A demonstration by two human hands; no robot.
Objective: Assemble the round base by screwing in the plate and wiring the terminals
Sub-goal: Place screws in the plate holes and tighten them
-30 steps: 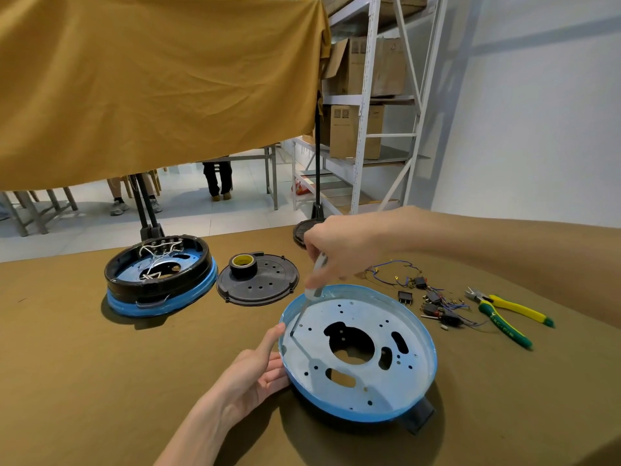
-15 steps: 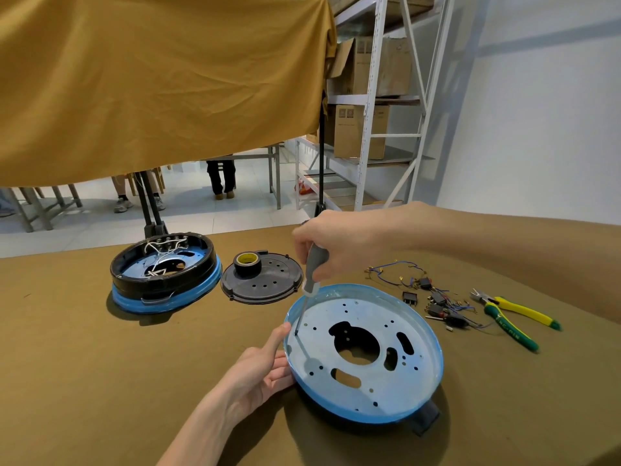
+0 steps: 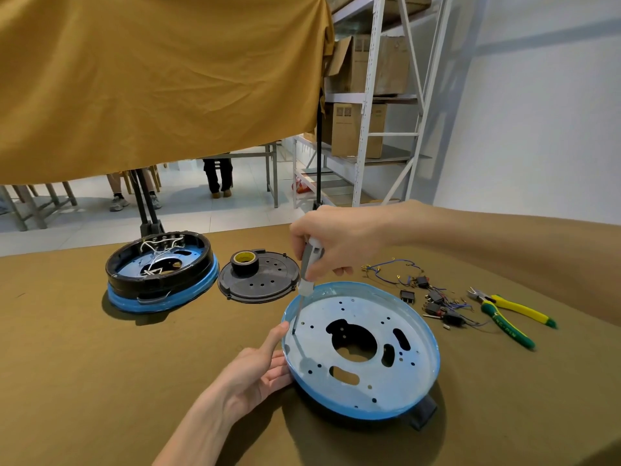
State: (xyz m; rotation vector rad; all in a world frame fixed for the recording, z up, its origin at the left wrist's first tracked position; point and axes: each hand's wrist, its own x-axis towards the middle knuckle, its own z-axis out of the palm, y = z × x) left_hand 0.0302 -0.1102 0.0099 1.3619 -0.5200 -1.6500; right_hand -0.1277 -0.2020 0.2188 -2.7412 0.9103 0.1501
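Note:
A round blue-rimmed base [image 3: 416, 398] with a pale perforated metal plate [image 3: 363, 375] inside lies on the brown table in front of me. My right hand [image 3: 332, 240] grips a grey-handled screwdriver [image 3: 307, 270] held nearly upright, its tip down on the plate near the left rim. My left hand [image 3: 255, 368] holds the base's left edge, thumb up against the rim. Loose terminals and blue wires [image 3: 433, 297] lie to the right of the base.
A second, wired black-and-blue base [image 3: 161, 277] stands at the left. Beside it lies a black perforated cover [image 3: 265, 280] with a tape roll [image 3: 244, 260] on it. Yellow-green pliers [image 3: 507, 317] lie at the right. A hanging ochre cloth and metal shelves are behind.
My right hand has brought the screwdriver from a slant to nearly upright and set its tip down on the plate. My left hand stays on the rim.

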